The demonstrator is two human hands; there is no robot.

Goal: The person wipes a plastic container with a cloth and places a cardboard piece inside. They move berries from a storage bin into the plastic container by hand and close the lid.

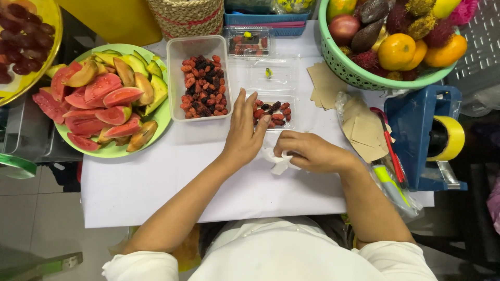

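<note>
left hand (245, 130) — loose, fingertips on berries in the small clear tray (272, 112) | right hand (310, 152) — clenched on white tissue (278, 162) on tabletop (156, 182) | tip: place berries gently, wipe juice between picks

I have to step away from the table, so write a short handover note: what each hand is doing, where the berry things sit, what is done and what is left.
Left hand: open, fingertips at the small clear clamshell box, which is partly filled with red and dark berries.
Right hand: closed on a crumpled white tissue on the white table.
Supply: rectangular berry tub, beside the box.
Done: one filled, closed box behind.
Left: the open box is not full and its lid is still open.
</note>
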